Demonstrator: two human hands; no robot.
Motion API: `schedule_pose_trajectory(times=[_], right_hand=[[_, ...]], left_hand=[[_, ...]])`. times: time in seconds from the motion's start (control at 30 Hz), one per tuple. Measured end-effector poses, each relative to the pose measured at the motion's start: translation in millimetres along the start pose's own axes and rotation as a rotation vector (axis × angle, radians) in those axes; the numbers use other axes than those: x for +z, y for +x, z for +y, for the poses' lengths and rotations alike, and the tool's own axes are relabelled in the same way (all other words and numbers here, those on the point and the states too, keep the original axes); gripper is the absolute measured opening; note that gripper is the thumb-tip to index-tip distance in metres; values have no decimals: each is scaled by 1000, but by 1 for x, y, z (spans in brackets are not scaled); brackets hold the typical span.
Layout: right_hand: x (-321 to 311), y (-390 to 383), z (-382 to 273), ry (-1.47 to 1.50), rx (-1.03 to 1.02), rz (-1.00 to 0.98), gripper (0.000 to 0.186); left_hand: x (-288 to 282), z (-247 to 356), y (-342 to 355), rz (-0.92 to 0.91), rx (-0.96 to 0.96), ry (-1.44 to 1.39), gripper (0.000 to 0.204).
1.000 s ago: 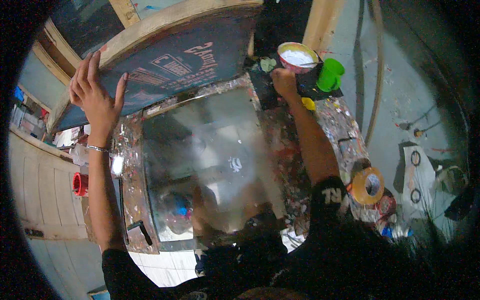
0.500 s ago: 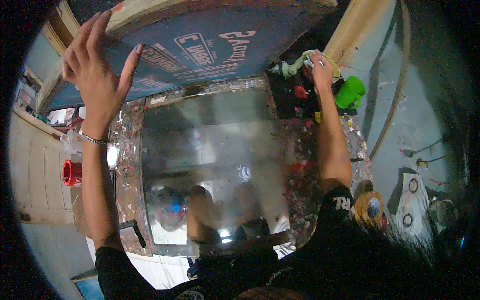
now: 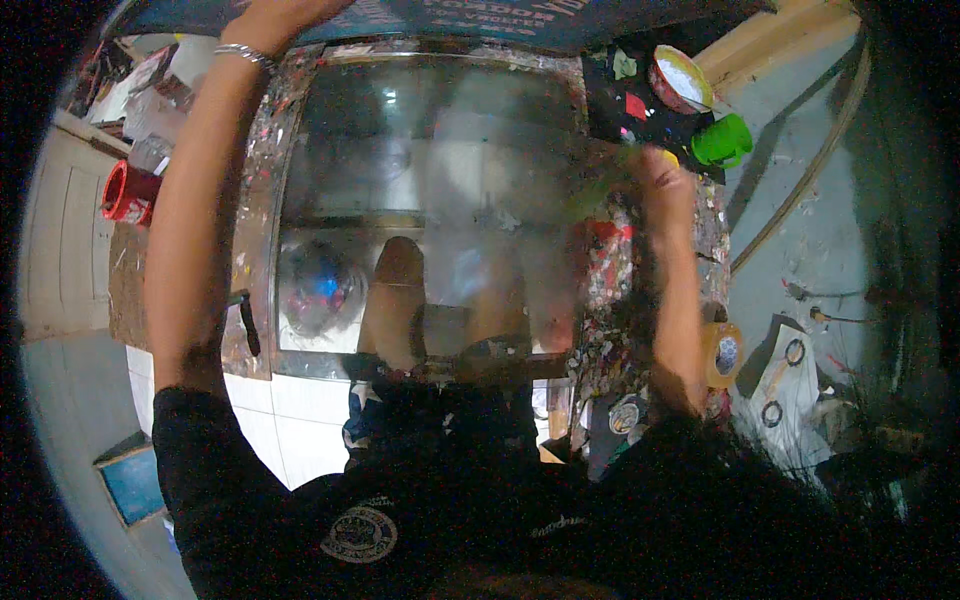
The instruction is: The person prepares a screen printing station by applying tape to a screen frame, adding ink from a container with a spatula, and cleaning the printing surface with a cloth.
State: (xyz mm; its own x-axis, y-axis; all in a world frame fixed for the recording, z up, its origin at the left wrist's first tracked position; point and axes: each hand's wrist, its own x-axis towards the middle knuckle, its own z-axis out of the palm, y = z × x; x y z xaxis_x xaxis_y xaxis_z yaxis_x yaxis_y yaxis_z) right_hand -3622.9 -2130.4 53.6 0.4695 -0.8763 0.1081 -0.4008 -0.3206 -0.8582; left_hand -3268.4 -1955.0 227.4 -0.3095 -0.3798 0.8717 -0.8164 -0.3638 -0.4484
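A screen-printing frame (image 3: 470,22) with pale lettering on its blue mesh is raised at the top of the view. My left hand (image 3: 300,12) reaches up to this frame; its fingers are cut off or hidden. Below the frame lies a glass-topped table (image 3: 350,170) with reflections in it. My right hand (image 3: 666,172), smeared by motion, is closed at the right edge of the glass. A blurred greenish cloth (image 3: 603,188) trails from it over the glass. Beyond that hand are a bowl of white stuff (image 3: 681,82) and a green mug (image 3: 722,141).
A red cup-like container (image 3: 130,192) stands left of my left forearm, near clear plastic containers (image 3: 152,125). A tape roll (image 3: 724,355) lies by my right elbow. A hose (image 3: 815,165) runs along the wall at right. Dried paint scraps cover the table's borders.
My right hand has come back from the bowl toward the glass, uncovering the bowl. The view has tipped down, so the screen and my left hand sit higher and partly out of view.
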Motion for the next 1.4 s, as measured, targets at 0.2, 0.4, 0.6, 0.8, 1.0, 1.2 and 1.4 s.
schedule_pose_trajectory(times=[0.2, 0.4, 0.6, 0.8, 1.0, 1.2, 1.4], right_hand=[[43, -85, 89, -829, -645, -96, 34], [67, -125, 90, -949, -622, -85, 42], [80, -145, 91, -803, -602, -299, 36], [128, -92, 91, -570, -582, -265, 34], [141, -113, 69, -431, -787, -320, 32], [123, -120, 55, -571, -946, -250, 32], [126, -49, 92, -670, -838, -232, 33]], left_hand=[[-9, 16, -10, -90, -62, -74, 77], [-22, 19, -15, -143, -81, -72, 78], [-25, 20, -14, -141, -95, -122, 77], [-26, 20, -7, -193, -69, -103, 78], [-23, 20, -9, -152, -43, -63, 78], [-24, 19, -11, -152, -46, -96, 79], [-18, 22, -6, -154, -48, -87, 79]])
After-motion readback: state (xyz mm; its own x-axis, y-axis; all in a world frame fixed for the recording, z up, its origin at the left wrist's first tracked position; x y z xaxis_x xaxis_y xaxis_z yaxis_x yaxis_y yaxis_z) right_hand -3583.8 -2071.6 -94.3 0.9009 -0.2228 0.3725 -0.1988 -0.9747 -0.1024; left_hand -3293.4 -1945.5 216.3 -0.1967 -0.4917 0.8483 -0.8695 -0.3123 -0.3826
